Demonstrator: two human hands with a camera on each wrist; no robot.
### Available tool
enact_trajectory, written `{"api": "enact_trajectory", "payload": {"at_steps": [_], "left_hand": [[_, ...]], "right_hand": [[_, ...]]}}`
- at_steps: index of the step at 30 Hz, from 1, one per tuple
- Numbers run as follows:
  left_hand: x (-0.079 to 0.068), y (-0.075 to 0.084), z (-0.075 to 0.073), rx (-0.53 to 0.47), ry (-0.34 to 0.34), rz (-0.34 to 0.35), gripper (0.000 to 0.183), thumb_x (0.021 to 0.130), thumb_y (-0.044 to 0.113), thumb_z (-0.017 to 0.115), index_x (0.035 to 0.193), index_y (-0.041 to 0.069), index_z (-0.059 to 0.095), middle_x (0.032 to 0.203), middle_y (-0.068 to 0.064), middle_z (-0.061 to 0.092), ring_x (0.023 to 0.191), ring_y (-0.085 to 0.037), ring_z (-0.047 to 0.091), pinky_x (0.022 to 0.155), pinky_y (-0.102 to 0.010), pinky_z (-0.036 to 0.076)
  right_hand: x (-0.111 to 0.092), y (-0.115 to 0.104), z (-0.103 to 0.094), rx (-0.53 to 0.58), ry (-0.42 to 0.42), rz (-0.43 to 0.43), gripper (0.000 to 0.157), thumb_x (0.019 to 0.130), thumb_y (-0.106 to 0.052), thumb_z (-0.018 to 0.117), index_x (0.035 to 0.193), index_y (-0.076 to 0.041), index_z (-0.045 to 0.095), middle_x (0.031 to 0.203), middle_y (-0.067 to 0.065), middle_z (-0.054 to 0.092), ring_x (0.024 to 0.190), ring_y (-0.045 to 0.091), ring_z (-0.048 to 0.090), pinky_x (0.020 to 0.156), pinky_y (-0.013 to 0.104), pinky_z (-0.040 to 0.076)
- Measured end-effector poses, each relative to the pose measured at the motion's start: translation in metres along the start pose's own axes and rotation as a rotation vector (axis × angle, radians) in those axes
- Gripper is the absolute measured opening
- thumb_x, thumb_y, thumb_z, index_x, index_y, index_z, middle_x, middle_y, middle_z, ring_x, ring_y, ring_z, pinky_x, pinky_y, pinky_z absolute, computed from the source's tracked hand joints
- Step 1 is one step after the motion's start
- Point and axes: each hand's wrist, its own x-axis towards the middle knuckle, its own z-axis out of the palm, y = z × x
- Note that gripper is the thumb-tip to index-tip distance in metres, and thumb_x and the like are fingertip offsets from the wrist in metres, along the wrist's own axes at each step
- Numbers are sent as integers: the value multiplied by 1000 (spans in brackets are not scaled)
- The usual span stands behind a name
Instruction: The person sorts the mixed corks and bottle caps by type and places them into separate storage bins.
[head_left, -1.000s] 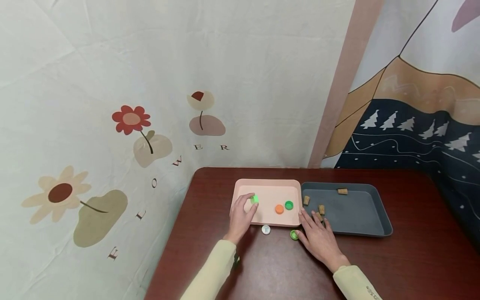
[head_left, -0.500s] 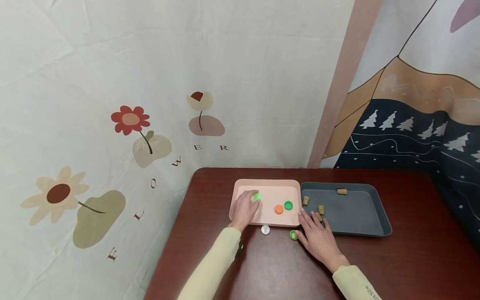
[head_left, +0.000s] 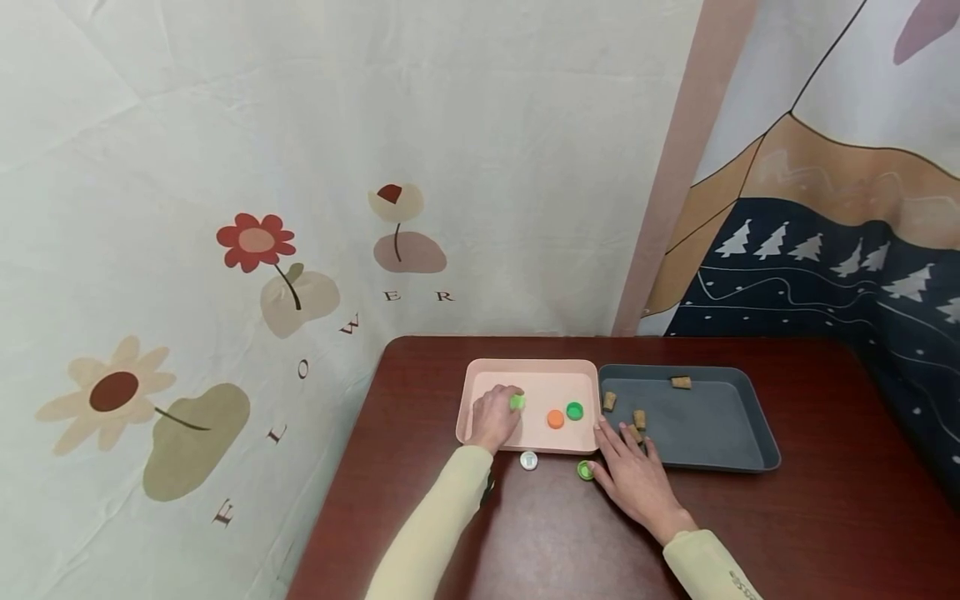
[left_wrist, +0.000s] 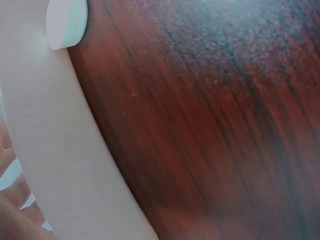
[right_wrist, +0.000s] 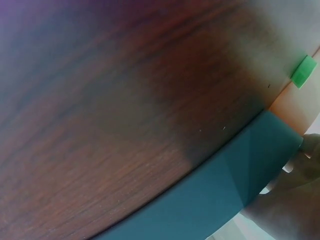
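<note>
My left hand (head_left: 495, 418) is over the left part of the pink tray (head_left: 540, 371), pinching a light green bottle cap (head_left: 517, 402) between thumb and fingers. In the left wrist view only a few fingers (left_wrist: 15, 195) show beyond the tray wall. My right hand (head_left: 636, 482) lies with spread, relaxed fingers across the near left corner of the grey tray (head_left: 705, 454). Its thumb is right at a lime green cap (head_left: 585, 471) on the table. An orange cap (head_left: 555, 419) and a dark green cap (head_left: 574, 410) lie in the pink tray.
A white cap (head_left: 528, 461) lies on the table (head_left: 547, 533) by the pink tray's near edge. Several corks sit in the grey tray, one cork (head_left: 681, 382) at its far side and another cork (head_left: 639, 419) near my right fingers. A printed curtain (head_left: 525, 167) hangs behind.
My left hand has shifted within the pink tray, and the light green cap has moved slightly right and nearer with it. The right hand stays in place.
</note>
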Motion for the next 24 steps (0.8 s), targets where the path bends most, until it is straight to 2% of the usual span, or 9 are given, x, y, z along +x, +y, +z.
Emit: {"api": "enact_trajectory", "payload": {"at_steps": [5, 11, 18, 24], "left_hand": [[1, 1, 2, 29, -47, -13, 34, 85, 3, 74, 116, 17, 77, 112, -8, 72, 101, -31, 69, 87, -49, 52], [-2, 0, 4, 28, -62, -27, 53, 86, 7, 75, 137, 16, 65, 126, -11, 69, 113, -34, 66, 96, -53, 49], [-11, -7, -1, -51, -66, -39, 62, 91, 27, 71, 150, 13, 54, 152, -15, 52, 141, -36, 47, 111, -66, 35], [-22, -9, -9, -48, -53, -8, 65, 93, 41, 64, 152, 16, 51, 160, -14, 42, 149, -39, 36, 115, -69, 26]], "right_hand": [[0, 0, 0, 1, -4, 2, 70, 104, -49, 58, 159, -9, 42, 167, 8, 33, 149, 40, 37, 111, 72, 29], [0, -1, 0, -1, -3, -2, 70, 104, -49, 58, 159, -9, 42, 167, 8, 34, 148, 40, 38, 110, 72, 31], [0, -1, -1, -11, -3, -6, 69, 103, -48, 58, 159, -9, 43, 167, 8, 34, 148, 40, 38, 110, 72, 31], [-1, -1, -2, -4, -1, -6, 69, 104, -48, 58, 159, -9, 43, 167, 9, 33, 148, 40, 38, 111, 72, 30]]}}
